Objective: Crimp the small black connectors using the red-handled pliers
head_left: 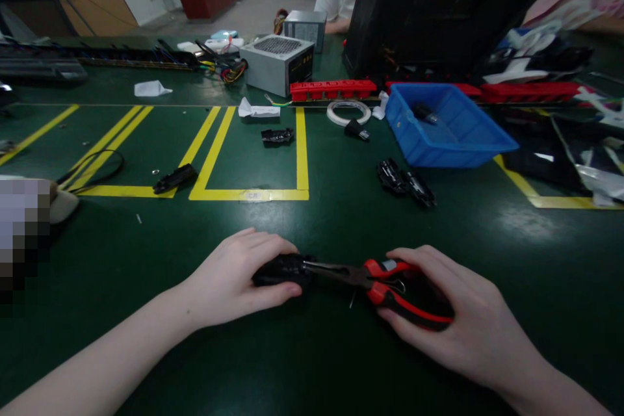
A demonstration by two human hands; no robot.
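My left hand (244,276) is wrapped round a small black part (283,271), holding it low over the green table (219,351). Red-and-black long-nose pliers (358,275) are gripped in my right hand (463,312), with the handles spread apart. The tips of the pliers meet the right end of the black part; whether they pinch anything there cannot be made out. A thin wire piece shows near the pliers' joint and handles.
Ahead lie more black parts (390,175), (175,178) a black piece at left, a tape roll (336,114) and a blue bin (453,149). Farther back stand a grey power supply (277,68) and a large black casing (439,13). Two people sit opposite.
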